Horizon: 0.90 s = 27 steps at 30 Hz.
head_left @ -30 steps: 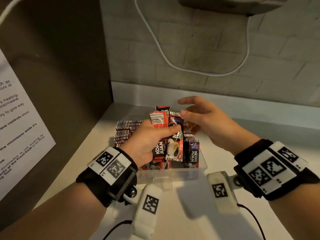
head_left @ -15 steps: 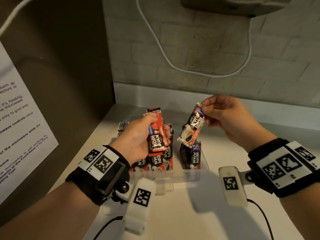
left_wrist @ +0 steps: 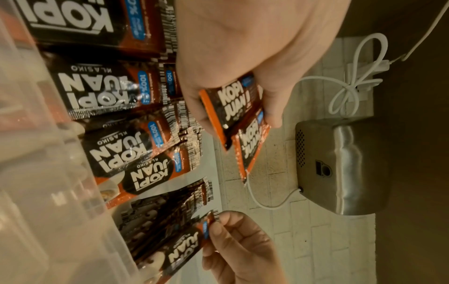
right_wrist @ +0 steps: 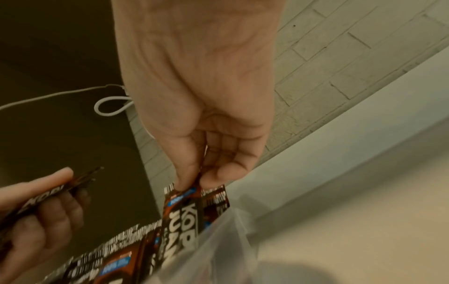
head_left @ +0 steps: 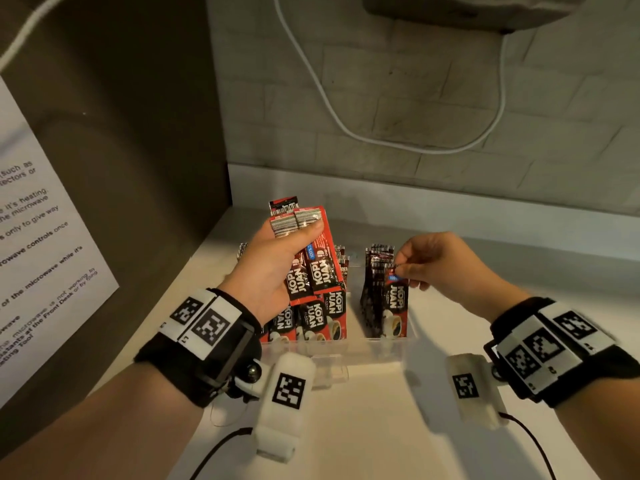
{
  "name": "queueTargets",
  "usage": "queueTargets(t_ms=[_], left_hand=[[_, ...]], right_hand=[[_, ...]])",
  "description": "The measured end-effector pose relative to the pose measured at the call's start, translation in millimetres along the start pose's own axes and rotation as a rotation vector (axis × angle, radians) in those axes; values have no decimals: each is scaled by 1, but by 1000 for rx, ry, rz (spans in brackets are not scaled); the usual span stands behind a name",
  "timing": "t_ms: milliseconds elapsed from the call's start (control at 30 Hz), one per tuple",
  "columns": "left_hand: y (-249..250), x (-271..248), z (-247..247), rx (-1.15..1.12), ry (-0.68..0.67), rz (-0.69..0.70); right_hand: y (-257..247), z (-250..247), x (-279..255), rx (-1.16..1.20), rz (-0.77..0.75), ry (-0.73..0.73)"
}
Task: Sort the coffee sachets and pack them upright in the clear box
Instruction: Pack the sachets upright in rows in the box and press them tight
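Right hand: my right hand (head_left: 438, 268) pinches one coffee sachet (head_left: 394, 303) by its top edge, thumb and fingertips closed on the seal.
Sachet axis: I see it hanging long axis upright, straight below the pinch, its lower end already inside the clear box (head_left: 374, 351).
Key relation: the upright row (head_left: 375, 271) stands just to the inner side of my right hand, touching the held sachet; I judge the coming move is a short push straight down, then release.
Left hand: my left hand (head_left: 273, 268) grips a fanned bundle of sachets (head_left: 311, 258), thumb across the barcoded ends, raised above the other packed row (head_left: 311, 323).
Nearer hand: the right one, directly over its slot.
Risk: I judge a tilted release would let the sachet lean against the box wall.
Worktop: the box sits on the pale worktop (head_left: 381, 427) below both wrists.
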<state>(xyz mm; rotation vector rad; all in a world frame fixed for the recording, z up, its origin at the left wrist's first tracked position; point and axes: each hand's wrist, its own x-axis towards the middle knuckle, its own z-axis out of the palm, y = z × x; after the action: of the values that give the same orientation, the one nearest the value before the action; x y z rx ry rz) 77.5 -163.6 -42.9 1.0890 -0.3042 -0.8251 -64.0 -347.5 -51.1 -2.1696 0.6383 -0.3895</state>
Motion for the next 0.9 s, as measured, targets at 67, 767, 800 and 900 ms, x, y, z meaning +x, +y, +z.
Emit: queueTargets(t_ms=[67,767,800,900], left_hand=[[-2,-1,1,3,0,3],[-14,-6,13,-98,-63,4],[-14,-7,12,-88,-64,27],[-15,-7,12,-71,-58,71]], right_hand=[[4,5,0,-107,-5,-13],[-55,43,-14,285,18,-8],[-56,44,-15,286,17,-17],[-58,45,-17,292,4,-27]])
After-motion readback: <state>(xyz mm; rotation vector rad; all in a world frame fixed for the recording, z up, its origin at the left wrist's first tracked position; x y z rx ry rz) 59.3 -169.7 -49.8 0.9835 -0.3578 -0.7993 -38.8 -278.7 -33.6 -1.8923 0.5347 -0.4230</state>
